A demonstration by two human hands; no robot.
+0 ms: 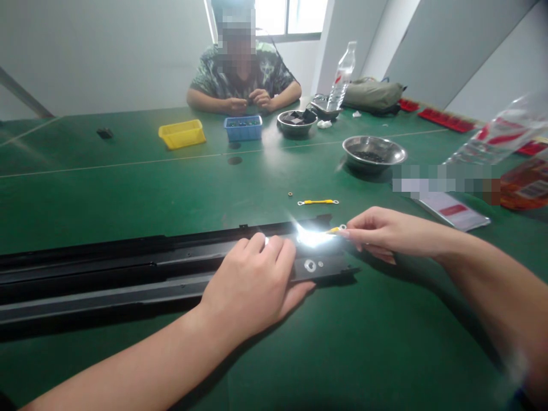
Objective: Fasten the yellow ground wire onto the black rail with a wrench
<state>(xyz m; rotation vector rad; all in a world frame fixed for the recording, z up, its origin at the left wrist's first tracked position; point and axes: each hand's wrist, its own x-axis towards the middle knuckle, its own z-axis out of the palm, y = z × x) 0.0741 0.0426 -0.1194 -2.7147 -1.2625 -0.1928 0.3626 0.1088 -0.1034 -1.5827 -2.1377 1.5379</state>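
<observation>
A long black metal channel (180, 282) lies across the green table, its end under my hands. My left hand (250, 279) is closed over that end, thumb along the near side and fingers on top. Between the thumb and fingers of my right hand (381, 233) is a short yellow wire with a ring terminal (335, 230), held at the channel's right tip. Bright glare hides where the wire's other end sits. A second yellow wire with ring terminals (319, 201) lies just beyond, beside a small nut-like ring (290, 194).
Across the table (128, 194) a person (244, 74) sits handling something small. Before them stand a yellow bin (183, 137), a blue bin (244, 132) and a steel bowl (295, 130). Another steel bowl (374, 162) holds small dark parts. Bottles (492, 137) stand at right.
</observation>
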